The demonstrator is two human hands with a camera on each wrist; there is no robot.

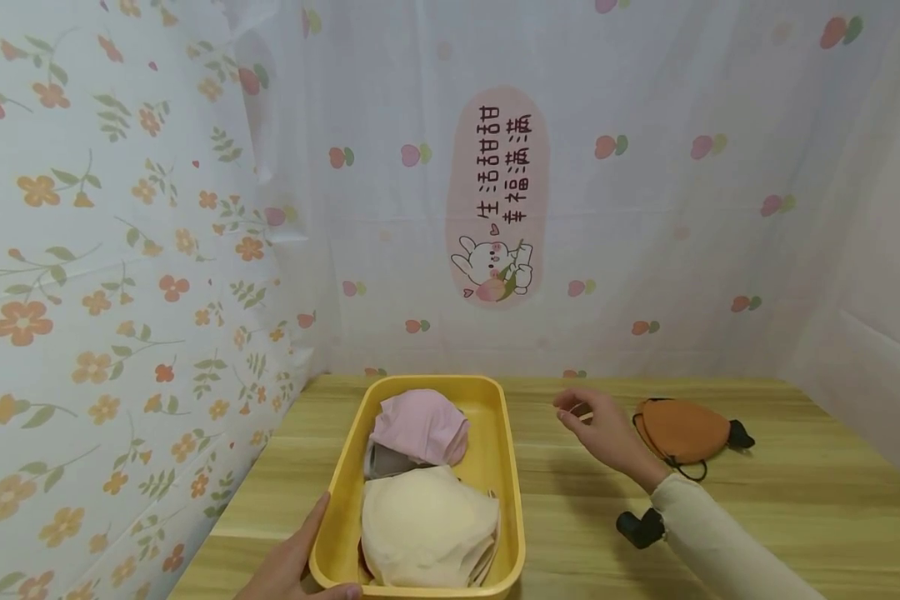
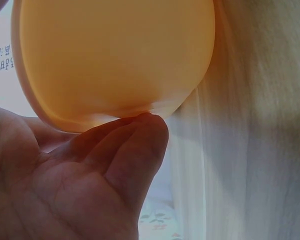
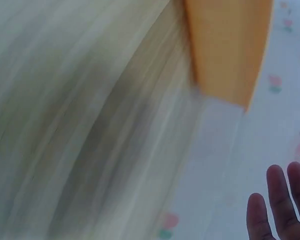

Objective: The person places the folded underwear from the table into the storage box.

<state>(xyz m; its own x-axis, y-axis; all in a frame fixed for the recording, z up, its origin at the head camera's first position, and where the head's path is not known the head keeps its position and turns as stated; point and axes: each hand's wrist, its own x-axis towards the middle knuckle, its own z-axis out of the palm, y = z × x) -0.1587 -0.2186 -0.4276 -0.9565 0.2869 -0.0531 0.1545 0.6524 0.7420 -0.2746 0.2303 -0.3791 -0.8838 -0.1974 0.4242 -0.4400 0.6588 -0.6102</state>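
Observation:
My left hand (image 1: 288,554) grips the near left corner of a yellow bin (image 1: 516,500), with fingers along the outer side and the thumb at the front rim. In the left wrist view the fingertips (image 2: 152,127) press against the bin's wall. Inside the bin lie a cream folded, cup-shaped cloth piece (image 1: 427,521), a pink one (image 1: 423,421) and a grey one (image 1: 390,461) partly under the pink. My right hand (image 1: 603,429) is right of the bin, holding nothing, fingers loosely bent. Beside it lies an orange cloth piece (image 1: 686,429) with black cords.
A wood-grain table (image 1: 570,567) carries the bin and the orange piece. A small black object (image 1: 640,529) shows at the right sleeve's cuff. Patterned sheets (image 1: 390,250) hang at the back and left, and a pale sheet (image 1: 870,250) stands on the right.

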